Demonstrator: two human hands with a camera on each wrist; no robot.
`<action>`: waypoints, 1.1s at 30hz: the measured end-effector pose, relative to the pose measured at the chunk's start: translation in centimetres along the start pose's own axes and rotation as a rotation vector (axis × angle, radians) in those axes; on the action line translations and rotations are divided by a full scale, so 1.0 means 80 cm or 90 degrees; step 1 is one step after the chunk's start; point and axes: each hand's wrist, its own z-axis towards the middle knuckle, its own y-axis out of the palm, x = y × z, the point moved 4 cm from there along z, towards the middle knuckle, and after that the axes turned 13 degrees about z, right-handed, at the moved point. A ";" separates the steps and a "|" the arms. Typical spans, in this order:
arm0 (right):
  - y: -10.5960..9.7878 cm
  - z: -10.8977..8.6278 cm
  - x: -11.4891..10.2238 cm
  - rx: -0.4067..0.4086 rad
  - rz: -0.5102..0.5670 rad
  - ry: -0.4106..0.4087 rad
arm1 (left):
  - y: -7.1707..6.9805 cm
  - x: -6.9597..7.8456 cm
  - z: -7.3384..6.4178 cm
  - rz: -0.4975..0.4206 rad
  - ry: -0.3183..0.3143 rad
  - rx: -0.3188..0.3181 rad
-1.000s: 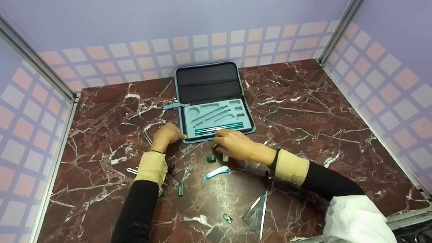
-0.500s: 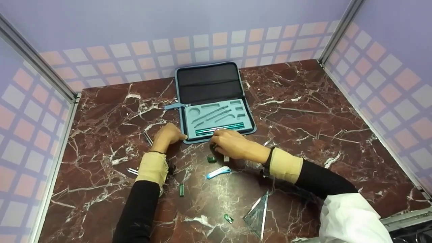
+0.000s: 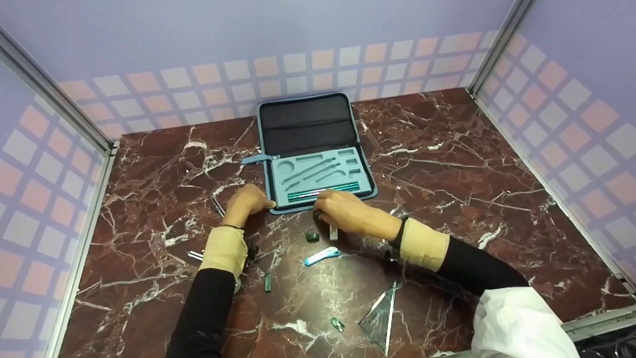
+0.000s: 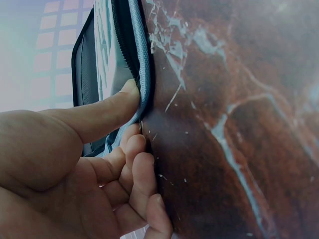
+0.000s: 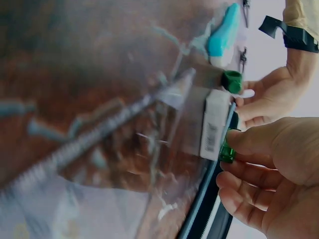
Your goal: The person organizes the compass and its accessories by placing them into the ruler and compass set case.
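Case [image 3: 308,114]: lies open, lid at the back.
Set square [image 3: 372,318]: lies well in front of the case.
Left hand [image 3: 247,200]: I pinch the case's near left corner.
Right hand [image 3: 343,211]: I pinch a small green piece [image 5: 227,152] just beside the case's near edge.
White block [image 5: 213,127]: in front of the case.

Green piece [image 5: 227,153] (partly hidden), blurred set square [image 5: 99,129]

Head view high, wrist views close.
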 end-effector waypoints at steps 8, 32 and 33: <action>-0.048 -0.011 0.023 0.064 0.033 0.014 | -0.004 -0.001 -0.002 -0.005 -0.005 -0.006; -0.120 -0.018 0.125 0.178 0.103 0.133 | 0.000 0.003 0.000 -0.008 0.003 0.003; -0.120 -0.017 0.127 0.179 0.103 0.133 | 0.000 0.003 0.001 -0.008 0.004 0.001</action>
